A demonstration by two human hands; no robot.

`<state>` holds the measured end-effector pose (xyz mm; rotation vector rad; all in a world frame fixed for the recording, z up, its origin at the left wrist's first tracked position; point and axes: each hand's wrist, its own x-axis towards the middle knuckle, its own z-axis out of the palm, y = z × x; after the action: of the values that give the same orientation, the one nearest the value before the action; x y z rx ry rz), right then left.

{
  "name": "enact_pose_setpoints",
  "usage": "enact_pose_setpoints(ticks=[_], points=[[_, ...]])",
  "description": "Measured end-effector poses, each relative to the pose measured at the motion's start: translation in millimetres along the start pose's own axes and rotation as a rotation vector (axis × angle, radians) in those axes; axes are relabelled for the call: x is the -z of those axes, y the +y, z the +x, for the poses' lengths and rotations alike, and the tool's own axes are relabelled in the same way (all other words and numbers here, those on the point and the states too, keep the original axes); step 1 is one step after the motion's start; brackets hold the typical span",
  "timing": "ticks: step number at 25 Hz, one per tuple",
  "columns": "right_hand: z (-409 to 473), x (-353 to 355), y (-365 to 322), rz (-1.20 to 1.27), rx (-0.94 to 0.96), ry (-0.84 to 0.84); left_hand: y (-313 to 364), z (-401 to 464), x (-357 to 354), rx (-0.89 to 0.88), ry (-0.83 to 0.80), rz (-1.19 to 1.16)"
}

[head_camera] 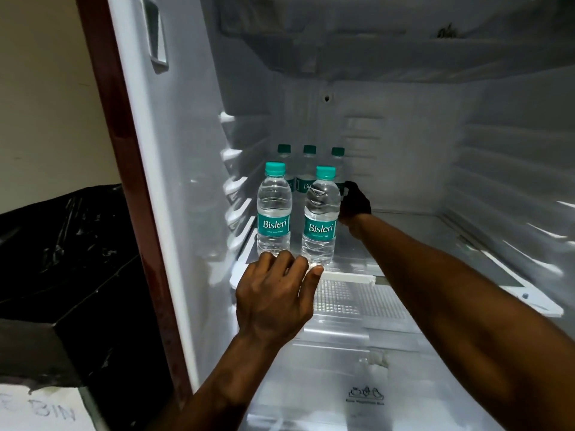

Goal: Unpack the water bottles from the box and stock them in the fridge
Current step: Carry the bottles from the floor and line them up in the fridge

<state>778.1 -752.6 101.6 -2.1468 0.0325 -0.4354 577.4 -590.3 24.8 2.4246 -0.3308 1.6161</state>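
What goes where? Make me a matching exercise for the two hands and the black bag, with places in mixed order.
1. left hand
2. right hand
3. black bag

A. outside the fridge, to its left
B. deep inside, by the back row of bottles
C. at the foot of the front bottles

Pairs: 1-C, 2-B, 3-A

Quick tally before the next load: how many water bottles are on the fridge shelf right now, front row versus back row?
Front row bottles: 2
Back row bottles: 3
Total: 5, all upright on the shelf
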Motion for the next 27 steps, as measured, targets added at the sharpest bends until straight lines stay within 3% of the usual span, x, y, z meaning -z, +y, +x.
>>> enact_pose_setpoints(ticks=[7,16,23,27], points=[[1,8,7,-0.045,0.021,-0.043,5,4,-1,0.048,0.035,-0.011],[-81,62,16,0.324,-0.068,-0.034,11,9,16,0.164,-0.08,-0.076],[-166,85,3,0.182,0.044,0.037,11,11,25,0.167,-0.157,-0.118],[-177,87,3,0.209,0.061,-0.015,11,11,26,0.16,-0.157,-0.107]])
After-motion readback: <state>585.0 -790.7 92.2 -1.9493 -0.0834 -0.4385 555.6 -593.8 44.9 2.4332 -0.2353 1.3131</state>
